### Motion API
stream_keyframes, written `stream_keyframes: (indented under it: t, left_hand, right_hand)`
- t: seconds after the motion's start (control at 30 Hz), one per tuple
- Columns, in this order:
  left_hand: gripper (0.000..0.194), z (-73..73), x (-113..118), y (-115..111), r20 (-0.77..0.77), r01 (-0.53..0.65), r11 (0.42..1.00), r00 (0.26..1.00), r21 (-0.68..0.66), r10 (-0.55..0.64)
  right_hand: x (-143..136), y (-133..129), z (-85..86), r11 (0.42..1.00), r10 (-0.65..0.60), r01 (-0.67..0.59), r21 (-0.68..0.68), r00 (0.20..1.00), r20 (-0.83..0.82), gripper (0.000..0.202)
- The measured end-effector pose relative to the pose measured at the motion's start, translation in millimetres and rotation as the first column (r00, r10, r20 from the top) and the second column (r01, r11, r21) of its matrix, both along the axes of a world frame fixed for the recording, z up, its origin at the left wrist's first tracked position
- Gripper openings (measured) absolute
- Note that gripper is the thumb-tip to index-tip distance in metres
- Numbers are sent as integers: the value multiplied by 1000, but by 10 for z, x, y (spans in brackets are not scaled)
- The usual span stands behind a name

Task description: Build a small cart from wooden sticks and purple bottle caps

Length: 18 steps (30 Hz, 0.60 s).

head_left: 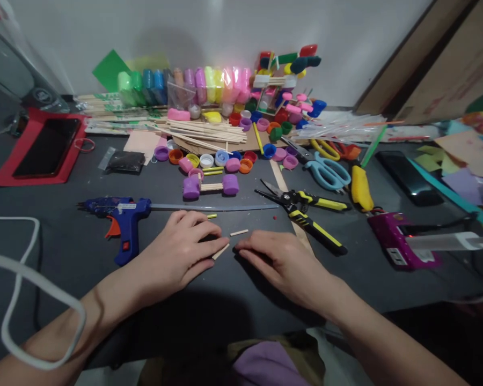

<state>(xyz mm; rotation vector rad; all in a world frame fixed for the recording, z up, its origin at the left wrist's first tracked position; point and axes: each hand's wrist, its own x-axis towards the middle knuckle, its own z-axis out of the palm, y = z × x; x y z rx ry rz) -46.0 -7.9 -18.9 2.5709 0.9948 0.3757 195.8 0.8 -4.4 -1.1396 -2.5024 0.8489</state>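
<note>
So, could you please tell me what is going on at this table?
A person's left hand has its fingers at a short wooden stick. The right hand is close by, fingertips together; whether it holds anything is unclear. Another short stick lies just beyond. A blue glue gun lies to the left, yellow-and-black cutters to the right.

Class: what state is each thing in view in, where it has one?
Glue gun: on its side, stick loaded.
Cutters: open.
Phone on red paper: screen dark.
Purple box: red light lit.
Purple caps: joined by sticks.
Light-blue scissors: opening unclear.
Left hand: fingertips at short stick.
Right hand: fingertips together.
</note>
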Motion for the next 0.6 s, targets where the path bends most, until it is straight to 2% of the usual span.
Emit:
stream_keyframes:
  t: [0.1,0.2,0.27,0.43,0.6]
  left_hand:
    - [31,25,-43,9,19,-16,1000,1000,-12,16]
    - [12,47,-49,-19,87,-125,992,988,-31,127]
    - [15,45,-23,-53,101,-174,983,979,-59,179]
    - [16,-8,65,-119,55,-172,983,983,-66,176]
    - [16,-61,98,-117,58,-206,978,976,-43,208]
  right_hand:
    - [5,-22,-108,986,81,-83,141,997,19,24]
    - [6,-25,-175,949,138,-159,274,986,92,30]
    - [12,-27,-210,924,164,-198,329,978,127,32]
    - [38,-40,-264,881,213,-268,390,960,179,35]
    - [35,-49,-264,867,232,-294,403,953,196,35]
